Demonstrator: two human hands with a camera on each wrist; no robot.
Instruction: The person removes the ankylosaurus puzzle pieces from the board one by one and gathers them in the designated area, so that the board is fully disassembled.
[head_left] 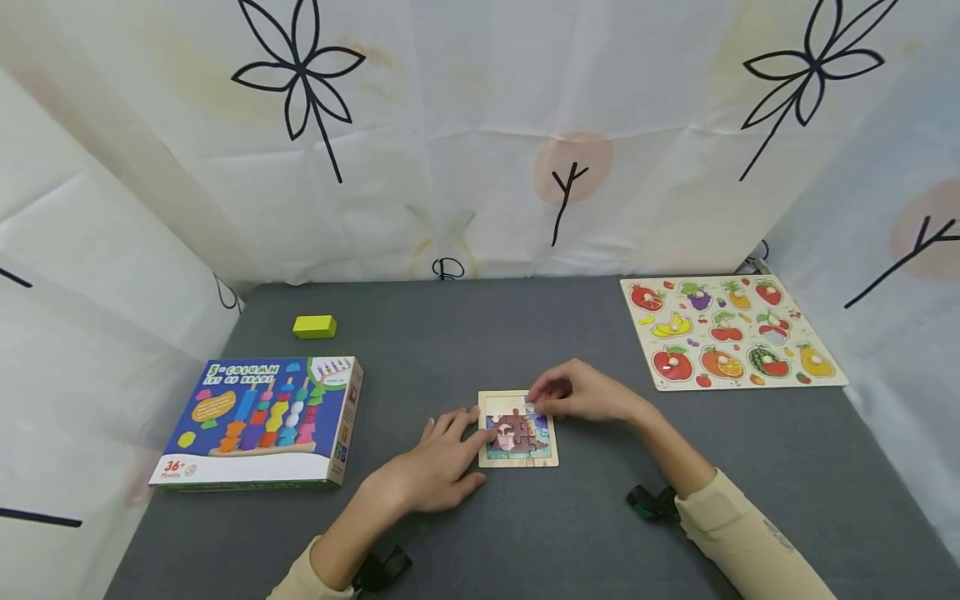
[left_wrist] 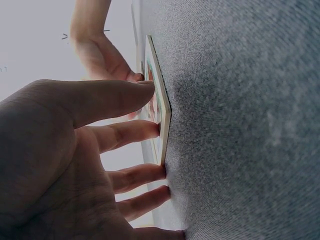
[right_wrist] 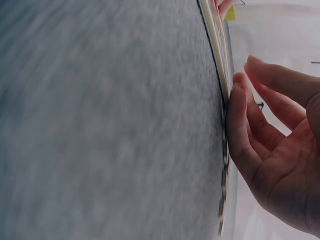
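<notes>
A small square jigsaw puzzle in a pale wooden frame (head_left: 519, 464) lies flat, its brown, blue and purple pieces (head_left: 517, 432) forming a picture. The upper left of its tray shows a pale patch. My left hand (head_left: 441, 467) lies spread at the frame's left side, fingers nearly straight, with one fingertip over the picture. At the upper right corner is my right hand (head_left: 581, 393), fingers bent and thumb close to the index finger. A bluish bit shows by those fingertips; I cannot tell whether they pinch it. In the right wrist view the right hand's fingers (right_wrist: 237, 112) meet the frame's edge.
A blue boxed bead toy (head_left: 258, 421) lies at the left, with a yellow-green block (head_left: 315, 327) behind it. At the back right is a fruit peg board (head_left: 727, 333). Printed white cloth (head_left: 465, 108) hangs around the grey table (head_left: 450, 342).
</notes>
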